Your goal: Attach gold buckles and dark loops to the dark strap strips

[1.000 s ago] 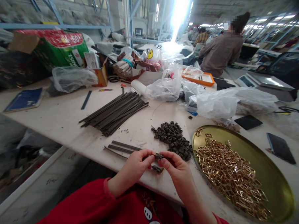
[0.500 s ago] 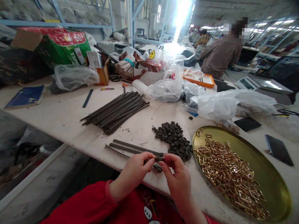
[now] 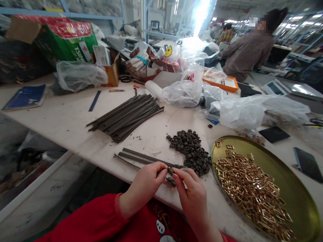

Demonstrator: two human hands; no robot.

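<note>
At the table's near edge, my left hand (image 3: 146, 181) pinches a thin dark strap (image 3: 138, 165) close to its right end. My right hand (image 3: 192, 192) is closed with its fingertips on the same strap end, touching a small dark loop (image 3: 170, 170) there. Just below the fingertips sits another dark piece with loops (image 3: 171, 180), partly hidden by my hand. Two flat dark straps (image 3: 146, 156) lie behind my hands. Beyond my right hand is a heap of small dark loops (image 3: 189, 149). Fingers hide the exact grip.
A brass-coloured oval tray (image 3: 290, 176) with many gold buckles (image 3: 252, 192) stands at right. A bundle of dark straps (image 3: 126, 116) lies behind on the table. Plastic bags (image 3: 239, 110), a phone (image 3: 308, 165), a blue booklet (image 3: 24, 97) and a green box (image 3: 65, 45) surround it. A person (image 3: 250, 46) is beyond.
The view has shifted slightly, so the tray and heap appear farther right. My right fingers have changed their pose a little at the strap end; my left hand keeps its pinch.
</note>
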